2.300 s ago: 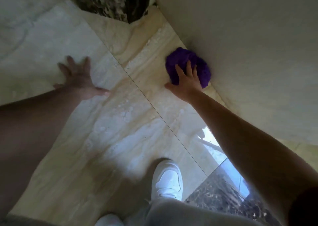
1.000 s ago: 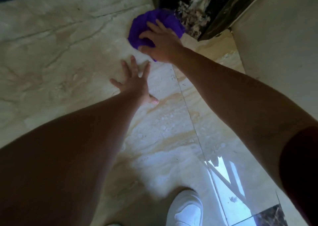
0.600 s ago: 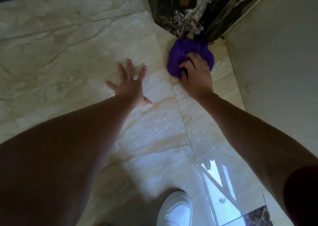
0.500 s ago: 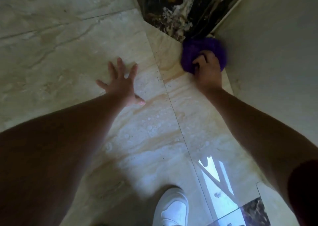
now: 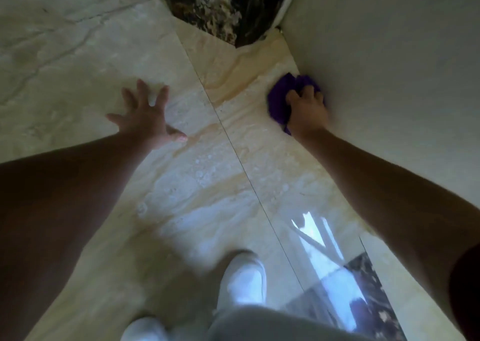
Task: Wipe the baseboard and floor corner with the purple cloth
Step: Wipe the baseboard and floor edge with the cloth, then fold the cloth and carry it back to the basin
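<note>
The purple cloth point(image 5: 279, 101) is bunched under the right hand point(image 5: 307, 112), fingers curled onto it, and pressed where the cream marble floor point(image 5: 246, 143) meets the pale wall point(image 5: 389, 67). The left hand point(image 5: 144, 117) is planted flat on the tiles, fingers splayed, well apart from the cloth.

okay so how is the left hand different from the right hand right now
The left hand lies flat with fingers spread on the bare floor tile; the right hand is curled over the purple cloth. The left hand sits out in the open, the right against the wall. Both are pressed down at floor level.
</note>
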`<state>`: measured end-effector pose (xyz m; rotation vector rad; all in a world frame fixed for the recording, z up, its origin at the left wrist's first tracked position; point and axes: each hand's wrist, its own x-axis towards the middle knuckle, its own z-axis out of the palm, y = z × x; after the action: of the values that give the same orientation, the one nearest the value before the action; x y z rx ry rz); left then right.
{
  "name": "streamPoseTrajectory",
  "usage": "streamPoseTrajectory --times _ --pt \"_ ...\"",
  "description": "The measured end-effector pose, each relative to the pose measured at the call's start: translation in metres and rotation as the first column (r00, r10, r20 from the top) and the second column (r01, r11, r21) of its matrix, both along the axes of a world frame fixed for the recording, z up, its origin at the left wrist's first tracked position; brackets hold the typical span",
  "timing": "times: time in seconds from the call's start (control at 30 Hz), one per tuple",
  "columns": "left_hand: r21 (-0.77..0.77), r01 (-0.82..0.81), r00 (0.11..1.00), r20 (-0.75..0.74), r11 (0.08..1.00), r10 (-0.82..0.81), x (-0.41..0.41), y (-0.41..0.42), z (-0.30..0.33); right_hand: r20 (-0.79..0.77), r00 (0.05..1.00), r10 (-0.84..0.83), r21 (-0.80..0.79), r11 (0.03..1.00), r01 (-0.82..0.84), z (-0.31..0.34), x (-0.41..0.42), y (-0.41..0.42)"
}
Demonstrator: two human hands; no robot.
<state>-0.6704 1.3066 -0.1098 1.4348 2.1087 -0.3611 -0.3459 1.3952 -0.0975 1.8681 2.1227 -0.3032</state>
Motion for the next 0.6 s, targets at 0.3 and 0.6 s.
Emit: streamPoseTrajectory --times 0.3,0.6 --pt "-0.132 -0.190 0.844 0.484 0.973 0.231 0.103 -0.083 0.182 -0.350 0.816 -0.459 -0.198 0.888 0.415 0.183 0.031 -0.141" --pt "-0.727 -0.187 0.202 0.629 0.660 0.750 0.214 -0.145 0.422 -0.601 0.718 -0.350 0.049 0.881 0.471 0.430 0.016 -0.285"
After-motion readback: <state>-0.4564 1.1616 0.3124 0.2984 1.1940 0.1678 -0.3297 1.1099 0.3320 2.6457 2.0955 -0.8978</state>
